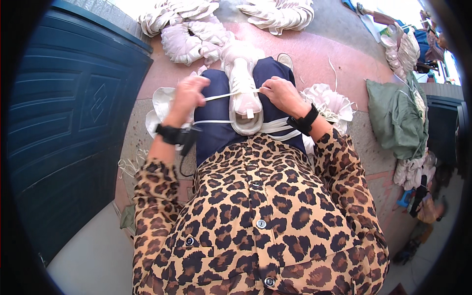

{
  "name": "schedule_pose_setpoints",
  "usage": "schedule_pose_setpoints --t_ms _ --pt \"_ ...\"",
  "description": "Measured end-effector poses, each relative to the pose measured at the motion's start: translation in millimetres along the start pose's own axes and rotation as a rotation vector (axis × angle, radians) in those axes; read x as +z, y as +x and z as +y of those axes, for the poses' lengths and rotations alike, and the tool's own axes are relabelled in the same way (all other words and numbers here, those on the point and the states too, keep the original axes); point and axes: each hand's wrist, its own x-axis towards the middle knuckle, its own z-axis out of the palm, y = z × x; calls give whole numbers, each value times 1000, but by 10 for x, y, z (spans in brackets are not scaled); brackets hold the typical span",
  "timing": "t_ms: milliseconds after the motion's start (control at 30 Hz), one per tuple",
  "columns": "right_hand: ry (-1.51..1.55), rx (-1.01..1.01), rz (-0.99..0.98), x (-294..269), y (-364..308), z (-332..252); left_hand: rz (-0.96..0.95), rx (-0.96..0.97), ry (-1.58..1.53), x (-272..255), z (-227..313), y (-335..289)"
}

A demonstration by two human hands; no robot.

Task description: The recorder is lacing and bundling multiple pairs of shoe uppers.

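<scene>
A white and pale pink shoe upper [242, 88] rests lengthwise between my thighs, with its heel opening toward my body. A white shoelace [220, 97] stretches across it from one hand to the other. To the left of the upper, my left hand [188, 97] is closed on the lace, slightly blurred. My right hand [286, 96] pinches the lace close to the upper's right edge. Another stretch of lace crosses my left thigh, and several loose laces [278, 129] lie over my right thigh.
Bundles of white and pinkish shoe uppers [191, 42] lie on the floor ahead, with another ring-shaped bundle [280, 14] farther off. More uppers [327, 101] sit beside my right knee. A dark blue door [78, 98] stands at left, a green sack [396, 118] at right.
</scene>
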Motion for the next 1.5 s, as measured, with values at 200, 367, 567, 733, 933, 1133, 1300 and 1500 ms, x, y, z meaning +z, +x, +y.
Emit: schedule_pose_setpoints --t_ms 200,367,567,733,933,1133,1300,1500 --pt "-175 -66 145 -189 -176 -46 -244 -22 266 462 -25 113" --pt "-270 -268 180 -198 -297 -20 -270 -47 179 552 -47 158" --pt "-294 -244 207 -192 -281 -15 -104 279 796 794 -155 257" --pt "-231 -209 194 -173 -288 -3 108 16 121 695 -179 165" --pt "-202 -211 216 -134 -301 37 -132 -167 -23 485 -33 142" --pt "-182 -171 252 -127 -308 35 -342 -263 140 476 115 266" --pt "-186 -131 260 -75 -345 30 -310 139 591 580 32 312" --pt "-340 -223 398 -155 -326 112 -92 528 1044 703 -75 129"
